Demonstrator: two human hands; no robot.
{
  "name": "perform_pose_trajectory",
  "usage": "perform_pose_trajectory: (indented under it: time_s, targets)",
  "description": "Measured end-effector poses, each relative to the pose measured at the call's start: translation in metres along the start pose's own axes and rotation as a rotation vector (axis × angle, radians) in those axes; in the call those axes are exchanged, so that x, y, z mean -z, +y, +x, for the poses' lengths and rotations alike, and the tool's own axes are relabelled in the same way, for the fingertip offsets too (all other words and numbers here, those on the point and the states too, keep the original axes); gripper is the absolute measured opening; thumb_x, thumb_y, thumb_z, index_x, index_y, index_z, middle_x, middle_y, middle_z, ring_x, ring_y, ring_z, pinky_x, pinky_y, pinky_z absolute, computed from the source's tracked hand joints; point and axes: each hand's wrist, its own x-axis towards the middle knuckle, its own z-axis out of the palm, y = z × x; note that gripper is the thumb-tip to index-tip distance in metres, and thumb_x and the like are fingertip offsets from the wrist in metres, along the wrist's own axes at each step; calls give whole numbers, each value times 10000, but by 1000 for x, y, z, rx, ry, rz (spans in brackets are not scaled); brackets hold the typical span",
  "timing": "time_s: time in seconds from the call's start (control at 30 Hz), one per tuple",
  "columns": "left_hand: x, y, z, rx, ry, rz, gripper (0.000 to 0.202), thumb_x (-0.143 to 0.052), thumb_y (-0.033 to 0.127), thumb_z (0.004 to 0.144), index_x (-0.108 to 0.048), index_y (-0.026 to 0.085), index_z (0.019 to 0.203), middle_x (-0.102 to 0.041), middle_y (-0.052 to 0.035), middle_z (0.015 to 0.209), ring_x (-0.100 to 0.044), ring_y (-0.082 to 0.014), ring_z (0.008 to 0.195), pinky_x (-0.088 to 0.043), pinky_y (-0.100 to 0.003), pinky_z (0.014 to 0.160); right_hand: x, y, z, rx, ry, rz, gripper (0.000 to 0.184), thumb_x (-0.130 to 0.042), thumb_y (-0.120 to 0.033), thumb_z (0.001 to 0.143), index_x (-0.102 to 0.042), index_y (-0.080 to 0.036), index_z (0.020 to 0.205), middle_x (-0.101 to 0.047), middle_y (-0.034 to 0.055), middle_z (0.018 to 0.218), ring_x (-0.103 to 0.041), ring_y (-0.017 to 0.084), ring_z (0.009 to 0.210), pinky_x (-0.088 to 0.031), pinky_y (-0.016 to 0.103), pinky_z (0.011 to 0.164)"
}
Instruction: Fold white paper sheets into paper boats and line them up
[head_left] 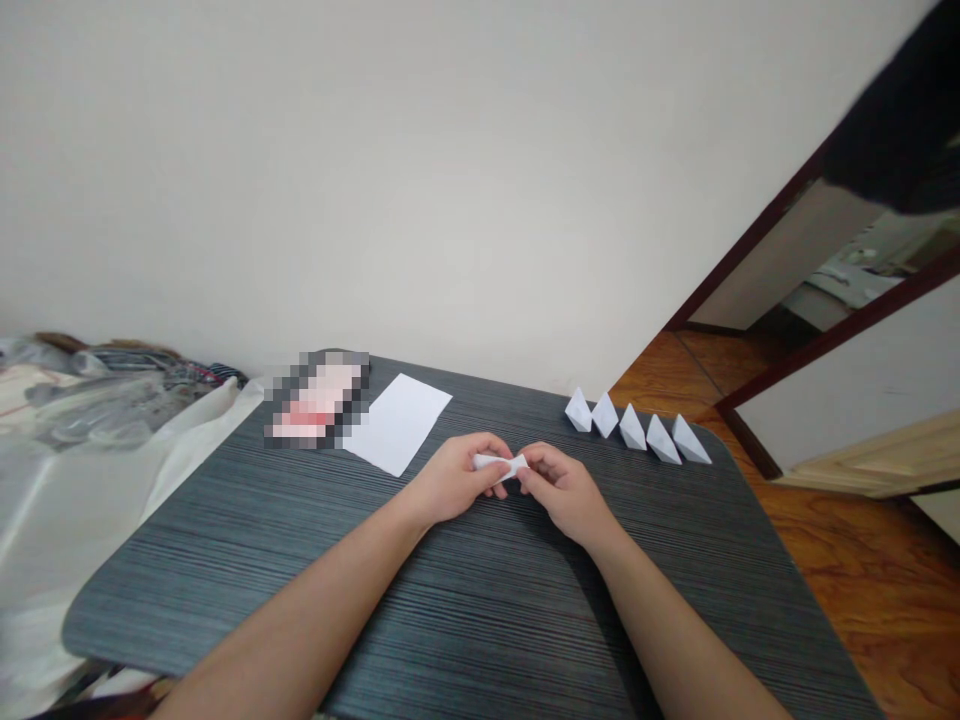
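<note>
A small piece of folded white paper (pixel 491 463) is held between both hands above the middle of the dark table. My left hand (pixel 457 478) grips its left end, the thumb lying along the front. At the right end, my right hand (pixel 559 485) pinches the paper between thumb and fingers. Parts of the paper are hidden behind the fingers, so its full shape cannot be made out. Several folded white paper boats (pixel 631 428) stand in a slanting row to the right of my hands. Flat sheets of white paper (pixel 401 420) lie to the left.
The dark wood-grain table (pixel 480 610) stands against a pale wall (pixel 450 180). A blurred-out rectangular object (pixel 319 400) lies at its back left. Plastic-covered stuff (pixel 97 450) is heaped beyond the left edge. Wooden floor (pixel 870 570) and a doorway are on the right.
</note>
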Motion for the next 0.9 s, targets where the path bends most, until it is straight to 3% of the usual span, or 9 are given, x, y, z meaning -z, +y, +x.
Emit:
perform_pose_trajectory:
  time_s: [0.23, 0.4, 0.6, 0.9]
  targets:
    - [1, 0, 2, 72, -5, -21, 259, -559, 337, 794, -596, 121, 932, -666, -50, 638, -611, -136, 586, -489, -256, 582, 0, 0, 0, 37, 45, -21, 117, -544, -238, 838, -648, -185, 840, -611, 52, 862, -566, 161, 767, -469, 275, 655]
    - [3, 1, 3, 79, -44, -24, 249, -553, 344, 798, -634, 110, 828, -680, -73, 679, -627, -144, 617, -492, -255, 591, -2, 2, -1, 5, 55, 10, 133, -545, -244, 843, -649, -193, 908, -627, 31, 784, -568, 136, 633, -467, 271, 598]
    - [2, -3, 3, 99, -57, -150, 258, -578, 360, 782, -616, 109, 829, -695, -109, 828, -641, -148, 648, -502, -268, 608, 3, -2, -2, 164, 46, -75, 170, -535, -175, 835, -692, -221, 883, -639, 45, 825, -595, 164, 730, -487, 303, 669]
    - [1, -4, 3, 132, -62, -210, 254, -594, 364, 763, -610, 116, 815, -695, -94, 780, -619, -129, 553, -477, -241, 530, 7, -3, -3, 259, 3, -207, 272, -438, -142, 866, -690, -244, 880, -631, 43, 820, -589, 167, 732, -490, 316, 683]
